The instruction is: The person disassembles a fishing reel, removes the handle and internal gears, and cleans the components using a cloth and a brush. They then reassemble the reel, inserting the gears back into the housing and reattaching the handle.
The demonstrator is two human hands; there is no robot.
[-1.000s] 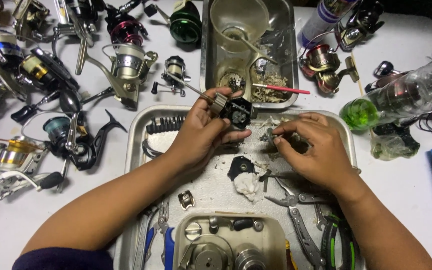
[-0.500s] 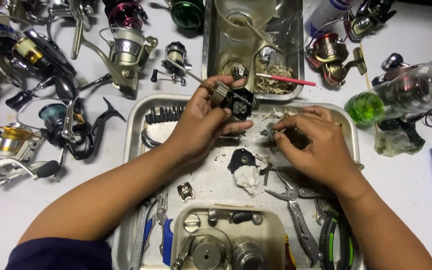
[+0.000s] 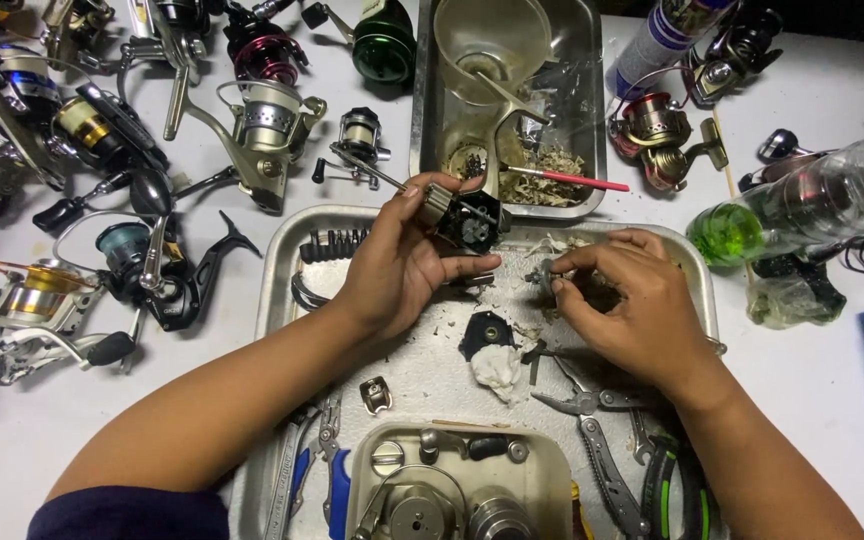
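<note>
My left hand grips a black fishing reel body with a thin metal shaft sticking out to the upper left, held above the metal tray. My right hand pinches a small grey metal part between thumb and fingers, a short way right of the reel body. Below the hands on the tray lie a black side cover and a crumpled white wipe.
Several spinning reels crowd the table at left and top. A deep metal pan holds a clear cup, debris and a red brush. Pliers and a small tub of parts sit near me. A green-tinted plastic bottle lies at right.
Both hands stay close together over the tray. My right fingers have shifted slightly on the small part; the reel body in my left hand is barely moved.
</note>
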